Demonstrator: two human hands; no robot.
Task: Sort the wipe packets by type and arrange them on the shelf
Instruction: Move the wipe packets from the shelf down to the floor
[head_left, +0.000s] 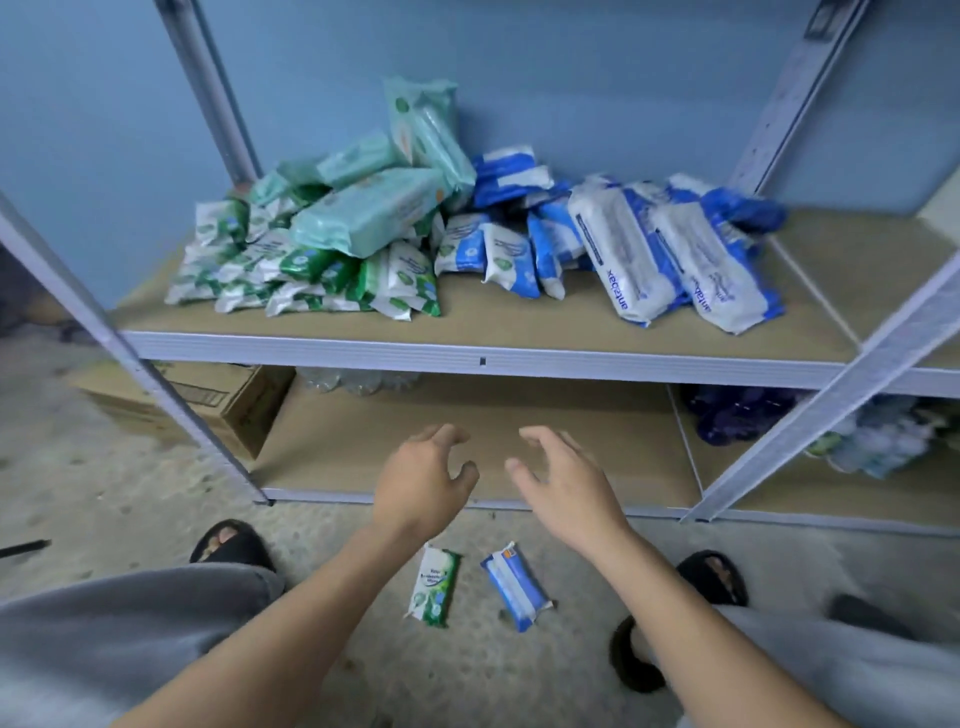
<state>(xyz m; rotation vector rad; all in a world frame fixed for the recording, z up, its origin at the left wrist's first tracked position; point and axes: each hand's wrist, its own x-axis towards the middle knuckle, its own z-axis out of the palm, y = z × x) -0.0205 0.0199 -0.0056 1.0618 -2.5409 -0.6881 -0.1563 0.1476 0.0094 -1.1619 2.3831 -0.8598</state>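
On the upper shelf board lies a heap of green wipe packets at the left, with larger mint-green packs stacked on top. To its right sit small blue packets and big blue-and-white packs. Two small packets lie on the floor between my feet: a green one and a blue one. My left hand and my right hand hover side by side above the lower shelf's front edge, fingers loosely curled, holding nothing.
The lower shelf board is bare in front of my hands. A cardboard box stands at the left under the shelf. Bottles in plastic wrap sit on the lower right. Grey metal uprights slant at both sides.
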